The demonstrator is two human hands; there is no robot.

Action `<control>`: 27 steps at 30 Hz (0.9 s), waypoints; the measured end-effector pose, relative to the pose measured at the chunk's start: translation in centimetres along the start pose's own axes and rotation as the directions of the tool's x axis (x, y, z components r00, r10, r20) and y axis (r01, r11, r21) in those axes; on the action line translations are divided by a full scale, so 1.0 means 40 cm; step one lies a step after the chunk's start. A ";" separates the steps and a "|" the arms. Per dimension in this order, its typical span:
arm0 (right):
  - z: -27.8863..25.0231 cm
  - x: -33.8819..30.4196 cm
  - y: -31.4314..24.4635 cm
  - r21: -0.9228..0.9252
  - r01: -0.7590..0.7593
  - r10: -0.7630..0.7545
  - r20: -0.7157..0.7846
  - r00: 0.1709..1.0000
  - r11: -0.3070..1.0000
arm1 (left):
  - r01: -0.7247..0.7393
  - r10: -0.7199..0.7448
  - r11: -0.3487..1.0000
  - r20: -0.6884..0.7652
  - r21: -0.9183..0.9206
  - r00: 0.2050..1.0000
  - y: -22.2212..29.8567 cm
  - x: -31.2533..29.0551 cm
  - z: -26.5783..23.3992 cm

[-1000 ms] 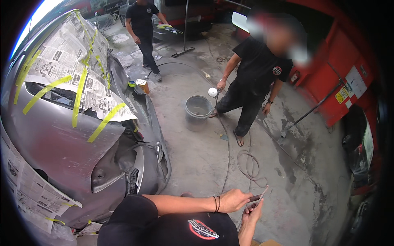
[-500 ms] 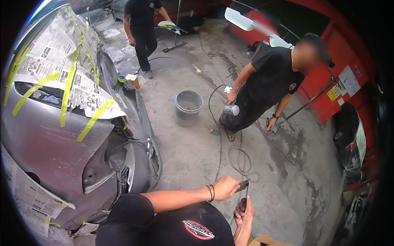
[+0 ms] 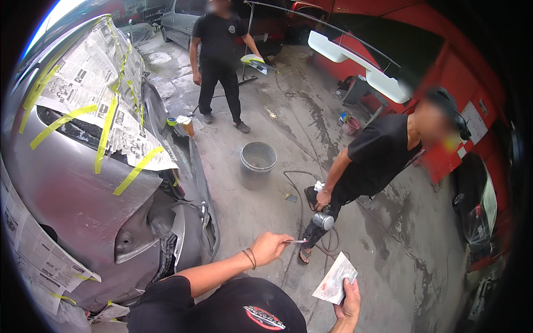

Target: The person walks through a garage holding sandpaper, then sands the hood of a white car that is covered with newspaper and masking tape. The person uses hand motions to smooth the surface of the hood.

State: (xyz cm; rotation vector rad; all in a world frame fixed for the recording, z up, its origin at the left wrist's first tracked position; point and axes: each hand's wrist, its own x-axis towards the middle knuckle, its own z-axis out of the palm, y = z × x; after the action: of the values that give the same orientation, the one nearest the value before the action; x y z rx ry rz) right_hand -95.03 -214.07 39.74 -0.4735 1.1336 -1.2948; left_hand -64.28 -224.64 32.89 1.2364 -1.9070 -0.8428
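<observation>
My left hand (image 3: pixel 270 248) is closed round a thin flat scraper (image 3: pixel 296 241), seen nearly edge-on and pointing right. A small reddish speck shows at its tip. Lower and to the right, my right hand (image 3: pixel 350 304) grips a whitish rectangular board (image 3: pixel 335 278) by its right edge, thumb on top. Greyish and reddish smears mark the board's face. Scraper and board are apart, both held in the air in front of me.
To the left stands a grey car body (image 3: pixel 83 183) masked with newspaper (image 3: pixel 83 83) and yellow tape. A bucket (image 3: pixel 257 173) stands on the concrete. One co-worker (image 3: pixel 383 150) carrying a metal cup (image 3: pixel 322 221) is close ahead on the right; another person (image 3: pixel 219 61) stands farther back. Hoses (image 3: pixel 327 244) lie about.
The scraper and board, close together before, have separated; the board now turns its face up. The near co-worker has come closer. The far person shows more fully as the view has tilted up.
</observation>
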 end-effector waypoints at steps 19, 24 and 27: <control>0.437 -0.026 -0.218 -0.532 0.782 -0.487 0.803 0.343 -0.326 | -0.258 0.445 0.883 -0.521 0.393 0.728 0.111 0.024 -0.324; 0.446 0.010 -0.182 -0.529 0.760 -0.450 0.822 0.349 -0.378 | -0.254 0.465 0.872 -0.548 0.418 0.695 0.100 0.053 -0.327; 0.466 0.035 -0.143 -0.542 0.771 -0.457 0.809 0.370 -0.335 | -0.235 0.458 0.873 -0.555 0.427 0.694 0.081 0.071 -0.329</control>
State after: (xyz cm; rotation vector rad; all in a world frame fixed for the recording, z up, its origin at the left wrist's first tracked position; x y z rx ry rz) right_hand -82.17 -222.52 51.80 -2.6703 1.3577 -1.0576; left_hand -55.75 -228.14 43.24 1.0874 -1.6353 0.1316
